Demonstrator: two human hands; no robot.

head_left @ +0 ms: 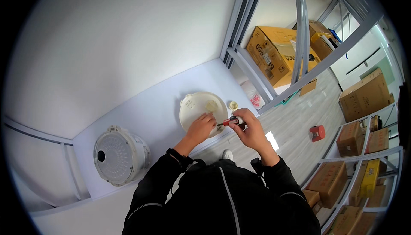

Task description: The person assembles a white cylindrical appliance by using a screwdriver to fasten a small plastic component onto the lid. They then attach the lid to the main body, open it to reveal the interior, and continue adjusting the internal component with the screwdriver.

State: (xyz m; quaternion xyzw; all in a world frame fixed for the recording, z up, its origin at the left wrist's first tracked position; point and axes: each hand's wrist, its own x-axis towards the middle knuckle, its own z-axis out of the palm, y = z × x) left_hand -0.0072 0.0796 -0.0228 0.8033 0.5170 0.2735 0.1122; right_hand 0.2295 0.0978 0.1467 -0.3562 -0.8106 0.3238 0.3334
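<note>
A round cream cover lies on the white bench in front of me, with a pale round patch on its face. My right hand grips a red, black and white screwdriver just off the cover's right edge. Its tip points left, toward the cover's near right part. Over the near side of the cover is my left hand, fingers bent and close together beside the screwdriver tip; whatever they pinch is hidden. A small round yellowish dish sits right of the cover.
Farther left on the white bench stands a white cylindrical appliance with a patterned grey face and a dark round hole. Grey metal posts rise at the bench's right end, beside a large carton. A red stool and shelves of boxes are right.
</note>
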